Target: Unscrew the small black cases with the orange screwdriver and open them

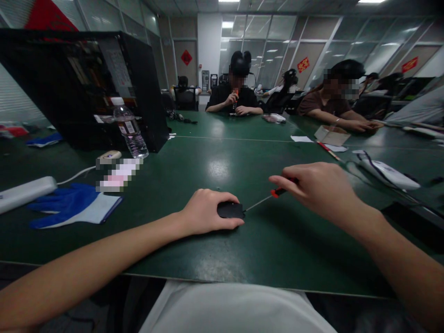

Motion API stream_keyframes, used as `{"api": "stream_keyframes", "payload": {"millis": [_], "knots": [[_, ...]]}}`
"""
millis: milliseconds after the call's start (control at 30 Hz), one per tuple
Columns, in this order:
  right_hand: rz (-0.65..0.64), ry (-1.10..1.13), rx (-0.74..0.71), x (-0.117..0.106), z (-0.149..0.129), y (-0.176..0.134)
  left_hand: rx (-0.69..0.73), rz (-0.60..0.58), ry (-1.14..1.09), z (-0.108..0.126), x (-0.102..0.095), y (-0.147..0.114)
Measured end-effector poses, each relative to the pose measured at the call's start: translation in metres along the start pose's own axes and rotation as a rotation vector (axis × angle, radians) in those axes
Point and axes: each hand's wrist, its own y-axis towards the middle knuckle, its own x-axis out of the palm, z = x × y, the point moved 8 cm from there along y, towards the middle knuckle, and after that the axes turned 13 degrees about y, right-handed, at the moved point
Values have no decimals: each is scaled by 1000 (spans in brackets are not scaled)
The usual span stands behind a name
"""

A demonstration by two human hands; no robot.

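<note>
A small black object [230, 210], shaped like a computer mouse, lies on the green table. My left hand [208, 212] grips it, thumb along the near side and fingers round the far side. In my closed right hand [312, 189] is a screwdriver [259, 203] with a red and black handle. Its thin metal shaft slants down to the left, and the tip meets or nearly touches the right end of the black object. Whether the tip sits in a slot or gap is too small to tell. My right fist hides most of the handle.
On the left stand a black computer case [138, 88] and a water bottle [129, 127], with a blue and white glove [78, 206] and a white power strip [27, 193] nearer. A small box [332, 135] sits back right. Two people sit across the table [222, 259].
</note>
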Motion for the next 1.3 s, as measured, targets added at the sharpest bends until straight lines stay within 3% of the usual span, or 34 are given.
{"api": "stream_keyframes", "payload": {"millis": [100, 200, 300, 433, 533, 667, 800, 1067, 1167, 1300], "knots": [[-318, 152, 246, 44, 28, 2, 8, -12, 5, 0, 1, 0], [-437, 242, 324, 69, 39, 1, 15, -10, 13, -1, 1, 0], [-273, 202, 187, 59, 34, 5, 16, -6, 6, -1, 1, 0], [120, 80, -169, 13, 5, 1, -1, 6, -28, -1, 1, 0], [320, 5, -433, -16, -21, -13, -12, 16, -34, -2, 1, 0], [442, -42, -658, -41, -53, -31, -4, 12, -32, -2, 2, 0], [455, -64, -648, -48, -64, -31, 9, 10, -21, -1, 1, -1], [368, -146, -590, -50, -72, -29, 19, 13, -23, -1, 2, -1], [184, -194, -441, -50, -74, -33, 28, 17, -23, -1, 2, -1], [-98, -4, -270, -34, -53, -41, 23, 12, -21, -2, 3, -1]]}}
